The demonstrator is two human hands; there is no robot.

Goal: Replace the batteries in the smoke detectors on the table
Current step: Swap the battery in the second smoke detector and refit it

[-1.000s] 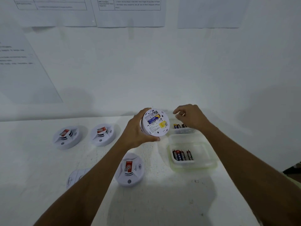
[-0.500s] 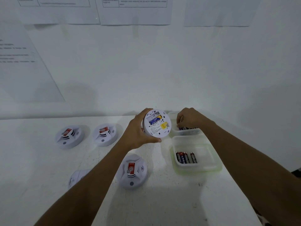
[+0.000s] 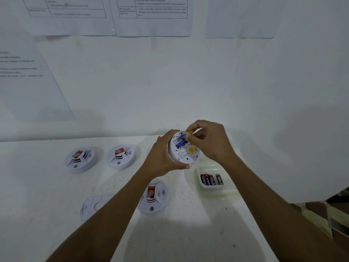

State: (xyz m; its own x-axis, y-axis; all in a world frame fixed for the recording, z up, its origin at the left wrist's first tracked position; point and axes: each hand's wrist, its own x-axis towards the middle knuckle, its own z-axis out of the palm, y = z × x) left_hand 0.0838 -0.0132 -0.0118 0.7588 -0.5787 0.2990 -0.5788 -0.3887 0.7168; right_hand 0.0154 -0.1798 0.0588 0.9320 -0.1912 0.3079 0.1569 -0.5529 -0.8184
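Note:
My left hand (image 3: 162, 156) grips a round white smoke detector (image 3: 182, 155) above the table, its back side turned toward me, with a blue battery showing in the open compartment. My right hand (image 3: 209, 140) pinches a small battery (image 3: 188, 133) at the top edge of that compartment. Three more white detectors with red labels lie face up on the table: two at the back left (image 3: 80, 157) (image 3: 120, 156) and one near my left forearm (image 3: 154, 196). A clear plastic tray (image 3: 213, 191) to the right holds several red and black batteries (image 3: 211, 179).
A loose white detector cover plate (image 3: 94, 207) lies at the front left, partly behind my left forearm. The white table (image 3: 179, 233) ends at the wall behind and at an edge on the right. Printed sheets (image 3: 153, 16) hang on the wall.
My right hand left the far container, rose and came left to the detector, now pinching a battery at its compartment. My left hand kept hold of the detector.

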